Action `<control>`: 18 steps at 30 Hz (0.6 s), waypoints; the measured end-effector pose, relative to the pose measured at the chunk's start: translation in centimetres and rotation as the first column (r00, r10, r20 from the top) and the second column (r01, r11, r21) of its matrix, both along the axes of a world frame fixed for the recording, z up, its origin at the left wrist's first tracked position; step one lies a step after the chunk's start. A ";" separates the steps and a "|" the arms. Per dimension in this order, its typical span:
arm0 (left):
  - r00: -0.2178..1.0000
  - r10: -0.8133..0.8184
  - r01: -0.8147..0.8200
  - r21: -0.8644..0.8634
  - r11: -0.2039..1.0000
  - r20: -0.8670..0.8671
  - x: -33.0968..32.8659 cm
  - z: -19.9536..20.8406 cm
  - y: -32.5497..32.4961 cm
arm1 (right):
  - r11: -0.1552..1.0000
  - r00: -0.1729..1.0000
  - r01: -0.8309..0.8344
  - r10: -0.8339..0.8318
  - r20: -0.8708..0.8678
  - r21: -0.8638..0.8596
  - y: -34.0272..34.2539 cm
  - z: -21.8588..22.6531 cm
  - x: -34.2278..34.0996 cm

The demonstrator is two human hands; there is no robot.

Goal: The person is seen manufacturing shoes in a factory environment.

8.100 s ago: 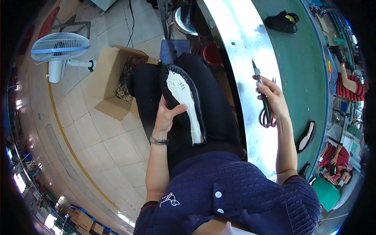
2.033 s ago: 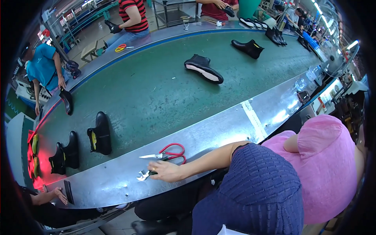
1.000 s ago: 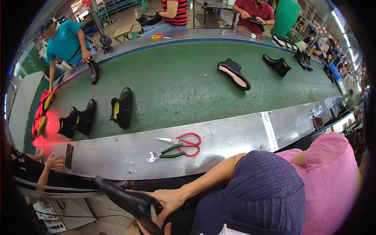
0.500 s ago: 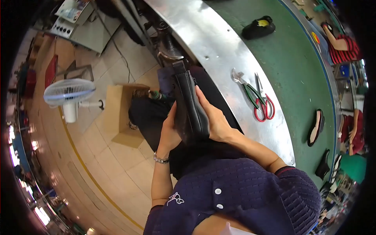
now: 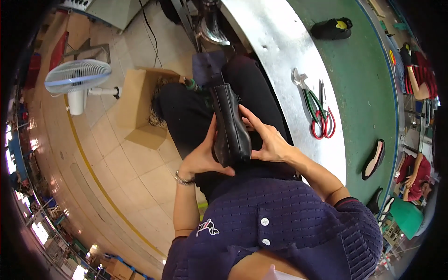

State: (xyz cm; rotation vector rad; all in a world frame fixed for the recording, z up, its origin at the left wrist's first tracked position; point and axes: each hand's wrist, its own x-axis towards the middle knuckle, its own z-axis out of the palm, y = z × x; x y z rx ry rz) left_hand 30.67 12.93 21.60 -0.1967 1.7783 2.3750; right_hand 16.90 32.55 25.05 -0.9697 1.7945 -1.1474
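Note:
A black leather shoe (image 5: 227, 123) stands above my lap, its rounded toe toward me and a small loop at its far end. A seam line runs down its middle. My left hand (image 5: 204, 156) lies along its left side, with the thumb stretched below the toe. On the other side, my right hand (image 5: 269, 142) has fingertips against the leather and the thumb by the toe. Both hands hold the shoe between them. To the right on the metal table edge (image 5: 284, 56) lie green-handled pliers (image 5: 305, 93) and red-handled scissors (image 5: 323, 116).
A black shoe with yellow inside (image 5: 332, 29) and a pale-soled shoe (image 5: 374, 160) lie on the green bench top (image 5: 347, 84). Beyond my knees stands a metal machine post (image 5: 212, 28). A cardboard box (image 5: 133, 105) and a fan (image 5: 78, 78) are on the left. Other people work at the right.
The shoe has come lower and nearer my body. My hands have loosened around it, their thumbs now spread near the toe. The view has shifted slightly.

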 end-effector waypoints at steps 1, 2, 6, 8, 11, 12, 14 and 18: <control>0.991 0.028 -0.007 0.164 0.986 -0.130 0.0 0.8 0.2 | 1.000 0.999 0.007 -0.007 0.038 -0.014 0.7 -0.9 0.6; 0.992 0.044 -0.023 0.171 0.985 -0.115 -0.5 1.2 0.4 | 1.000 0.999 -0.007 0.007 0.052 -0.006 1.1 -1.8 0.9; 0.965 0.258 -0.253 0.376 0.891 0.038 -3.8 0.6 -0.1 | 0.996 0.998 -0.050 0.047 -0.047 -0.073 1.4 -1.9 0.8; 0.985 0.170 -0.162 0.184 0.969 -0.029 -4.1 1.1 0.0 | 0.994 0.967 -0.092 0.102 0.232 -0.051 1.3 -0.8 -0.5; 0.956 0.286 -0.292 0.148 0.945 0.064 -4.6 1.6 0.6 | 0.999 0.750 0.048 -0.036 0.660 0.000 1.2 1.7 -2.4; 0.957 0.283 -0.291 0.156 0.944 0.068 -4.5 1.7 0.8 | 0.993 0.661 0.117 -0.096 0.744 0.025 0.9 2.6 -2.5; 0.968 0.227 -0.243 0.184 0.952 0.105 -4.3 2.1 1.1 | 0.997 0.702 0.073 -0.076 0.708 0.035 -0.5 4.0 -2.8; 0.921 0.382 -0.386 0.050 0.921 0.076 -3.5 2.0 3.7 | 0.988 0.855 -0.150 0.112 0.506 0.036 -2.2 4.8 -3.8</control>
